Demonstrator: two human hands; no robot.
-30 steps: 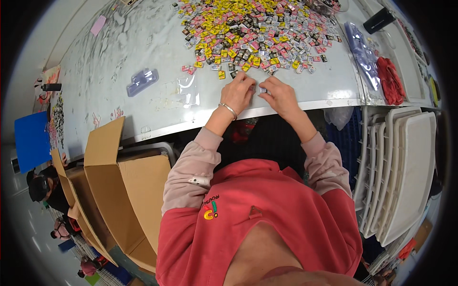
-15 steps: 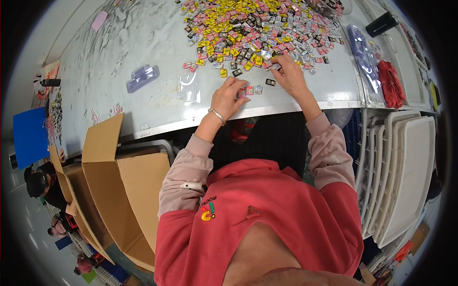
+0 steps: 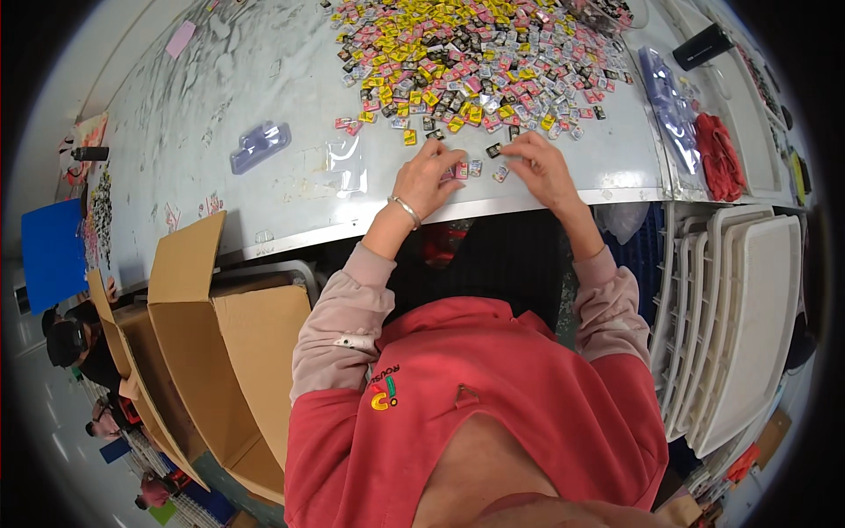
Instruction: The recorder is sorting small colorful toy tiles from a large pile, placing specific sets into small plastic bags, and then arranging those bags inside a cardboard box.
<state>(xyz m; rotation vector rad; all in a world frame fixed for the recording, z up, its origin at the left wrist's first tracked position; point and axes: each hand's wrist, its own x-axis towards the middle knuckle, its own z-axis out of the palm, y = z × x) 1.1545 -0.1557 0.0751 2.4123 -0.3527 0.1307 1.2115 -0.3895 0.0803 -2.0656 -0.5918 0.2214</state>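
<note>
My left hand rests on the table near its front edge, thumb and forefinger curled round small pink rectangular pieces. Right beside them sits a whitish piece, apart from the fingertips. My right hand is to the right, its fingertips pinched at the edge of a small black piece. Just below that black piece, a silvery piece lies tilted. Beyond both hands spreads a big loose pile of yellow, pink, black and whitish pieces; a yellow piece lies at its near side.
A clear plastic tray lies left on the table. More clear trays, a red cloth and a black cylinder are at right. Open cardboard boxes stand lower left, stacked white trays lower right. Co-workers sit far left.
My right hand has come nearer from the pile's edge to the black piece, which has turned. A silvery piece now lies below it. My left hand has barely moved.
</note>
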